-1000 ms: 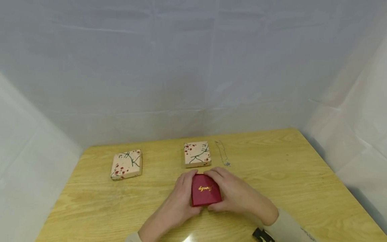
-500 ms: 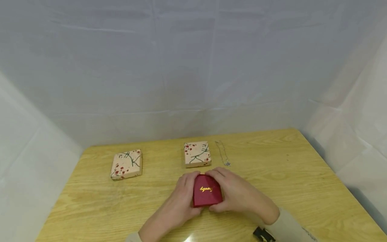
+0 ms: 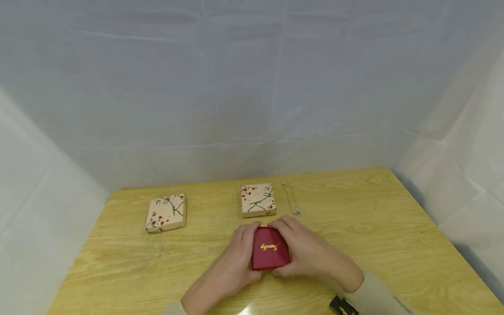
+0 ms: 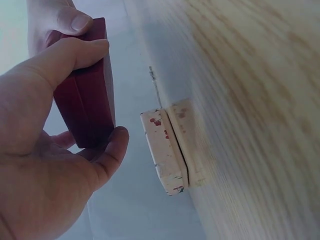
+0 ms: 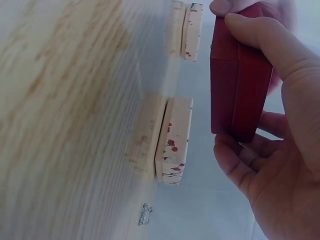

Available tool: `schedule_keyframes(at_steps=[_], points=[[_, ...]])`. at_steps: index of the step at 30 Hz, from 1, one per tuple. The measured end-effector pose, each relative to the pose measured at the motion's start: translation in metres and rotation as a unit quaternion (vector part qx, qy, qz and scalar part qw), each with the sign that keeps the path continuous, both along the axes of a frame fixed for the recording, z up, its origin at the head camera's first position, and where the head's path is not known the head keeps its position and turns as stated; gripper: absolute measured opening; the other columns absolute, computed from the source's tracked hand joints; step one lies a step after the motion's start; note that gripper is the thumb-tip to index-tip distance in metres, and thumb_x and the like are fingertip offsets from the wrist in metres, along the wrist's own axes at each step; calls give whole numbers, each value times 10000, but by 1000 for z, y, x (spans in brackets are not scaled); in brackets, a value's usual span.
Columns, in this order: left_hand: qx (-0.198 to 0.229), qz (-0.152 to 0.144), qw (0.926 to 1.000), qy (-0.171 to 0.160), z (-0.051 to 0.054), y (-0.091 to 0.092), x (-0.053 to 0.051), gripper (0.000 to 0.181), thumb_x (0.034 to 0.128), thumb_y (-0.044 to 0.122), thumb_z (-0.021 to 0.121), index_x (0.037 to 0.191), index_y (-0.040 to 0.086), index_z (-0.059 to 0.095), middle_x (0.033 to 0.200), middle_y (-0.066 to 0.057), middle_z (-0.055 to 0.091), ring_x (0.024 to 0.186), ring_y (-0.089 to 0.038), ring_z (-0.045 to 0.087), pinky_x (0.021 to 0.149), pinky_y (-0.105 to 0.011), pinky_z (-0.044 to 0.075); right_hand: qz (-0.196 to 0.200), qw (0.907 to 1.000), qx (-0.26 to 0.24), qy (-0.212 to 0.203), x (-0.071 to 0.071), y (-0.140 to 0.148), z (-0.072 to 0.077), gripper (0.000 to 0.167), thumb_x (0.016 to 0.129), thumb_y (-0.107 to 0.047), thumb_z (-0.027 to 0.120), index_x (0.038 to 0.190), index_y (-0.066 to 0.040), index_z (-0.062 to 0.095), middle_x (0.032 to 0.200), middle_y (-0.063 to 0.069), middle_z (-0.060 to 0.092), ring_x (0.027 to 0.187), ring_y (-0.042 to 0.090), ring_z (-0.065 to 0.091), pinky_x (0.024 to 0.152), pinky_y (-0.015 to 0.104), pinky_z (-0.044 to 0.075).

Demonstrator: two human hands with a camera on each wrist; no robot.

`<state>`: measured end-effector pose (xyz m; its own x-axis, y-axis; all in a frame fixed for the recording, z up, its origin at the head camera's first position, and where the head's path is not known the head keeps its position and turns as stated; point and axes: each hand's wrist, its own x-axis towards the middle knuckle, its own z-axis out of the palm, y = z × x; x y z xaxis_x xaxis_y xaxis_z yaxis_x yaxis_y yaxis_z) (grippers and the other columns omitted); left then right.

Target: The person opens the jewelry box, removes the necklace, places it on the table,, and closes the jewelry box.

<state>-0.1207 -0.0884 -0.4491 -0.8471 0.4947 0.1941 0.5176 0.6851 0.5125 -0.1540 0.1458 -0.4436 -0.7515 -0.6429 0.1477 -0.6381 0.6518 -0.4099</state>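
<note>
Between both hands is a dark red jewelry box (image 3: 270, 256) with gold lettering on its top, its lid closed. My left hand (image 3: 236, 256) grips its left side, thumb at the near edge and fingers at the far edge. On the other side my right hand (image 3: 305, 247) holds it the same way. Both wrist views show the red box (image 4: 87, 105) (image 5: 237, 90) raised above the table. Beyond the hands lies a cream box with a red blossom pattern (image 3: 258, 200), and just right of it a thin silver necklace (image 3: 292, 199) with a small pendant.
A second blossom-patterned box (image 3: 166, 213) sits farther left on the wooden table (image 3: 374, 240). White sheeting (image 3: 252, 87) rises behind the table and along both sides. A black strap piece (image 3: 342, 305) shows by the right sleeve (image 3: 374, 291).
The red box and both hands have shifted very slightly to the right. Both hands keep their grip, and the patterned boxes and necklace stay in place.
</note>
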Motion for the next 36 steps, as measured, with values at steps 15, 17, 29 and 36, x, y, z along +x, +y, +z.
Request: schedule_keyframes(at_steps=[15, 17, 29, 36], points=[[112, -84, 9999, 22, 1, -1, -1, 1033, 777, 150, 954, 1579, 23, 316, 1451, -152, 474, 1305, -257, 505, 1103, -415, 505, 2, 9999, -24, -124, -2, 1, 0, 984, 720, -506, 964, 1494, -106, 506, 1377, -15, 525, 1162, 112, 548, 998, 347, 564], [120, -82, 9999, 9, 1, -1, -1, 1026, 777, 148, 955, 1576, 29, 321, 1450, -146, 474, 1303, -252, 504, 1101, -412, 506, 22, 9999, -49, -114, -2, 1, 0, 983, 717, -500, 967, 1491, -104, 509, 1372, -14, 528, 1158, 112, 549, 998, 344, 563], [560, -94, 9981, -235, 4, -5, -3, 1014, 788, 157, 950, 1577, 29, 325, 1473, -121, 479, 1347, -232, 501, 1134, -414, 474, -26, 9980, -407, -492, -4, 6, 7, 992, 719, -451, 981, 1518, -114, 498, 1394, -53, 548, 1208, 93, 547, 1048, 381, 536], [559, -160, 9981, -220, 6, -8, -3, 1018, 799, 193, 953, 1581, 52, 317, 1469, -107, 484, 1340, -211, 506, 1133, -401, 474, 108, 9971, -506, -552, -5, 9, 10, 979, 741, -455, 971, 1530, -132, 491, 1414, -76, 536, 1224, 80, 551, 1066, 385, 527]])
